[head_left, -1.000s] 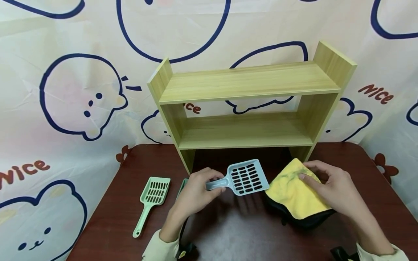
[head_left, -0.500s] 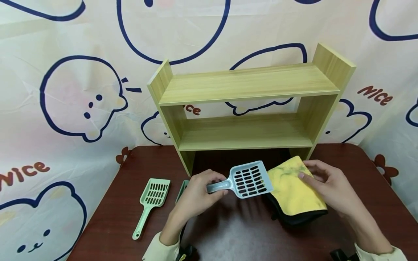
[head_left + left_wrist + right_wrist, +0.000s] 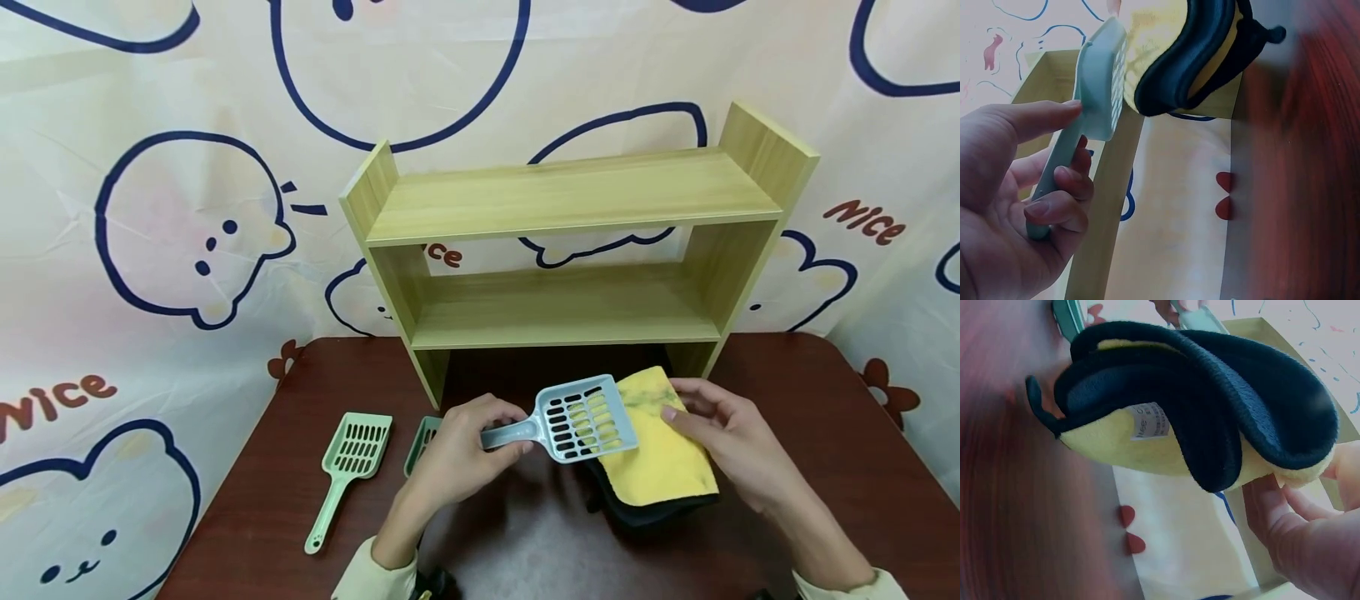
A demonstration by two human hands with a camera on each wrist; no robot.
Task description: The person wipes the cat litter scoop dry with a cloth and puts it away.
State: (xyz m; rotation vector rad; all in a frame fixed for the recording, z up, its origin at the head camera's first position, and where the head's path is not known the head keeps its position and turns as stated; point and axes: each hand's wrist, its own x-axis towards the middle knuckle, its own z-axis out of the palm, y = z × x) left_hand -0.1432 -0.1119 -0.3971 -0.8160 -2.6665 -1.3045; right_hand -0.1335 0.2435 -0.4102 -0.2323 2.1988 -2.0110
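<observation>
My left hand (image 3: 459, 454) grips the handle of a light blue slotted litter scoop (image 3: 534, 428), held above the table with its head to the right. In the left wrist view the thumb and curled fingers close round the scoop's handle. My right hand (image 3: 742, 446) pinches a folded yellow cloth (image 3: 663, 467) with a black edge and dark underside folds. The cloth lies behind the scoop's head and shows yellow through its slots; whether they touch I cannot tell. In the right wrist view a white label (image 3: 1150, 421) and a small loop hang on the cloth.
A pale green litter scoop (image 3: 347, 477) lies on the dark red table (image 3: 255, 517) at left. Another green scoop (image 3: 422, 440) is partly hidden behind my left hand. A two-tier wooden shelf (image 3: 562, 200) stands at the back, before a wall sheet with cartoon drawings.
My right hand has brought the yellow cloth leftward, so it now lies behind the scoop's slots. My left hand and the scoop have shifted slightly right and down.
</observation>
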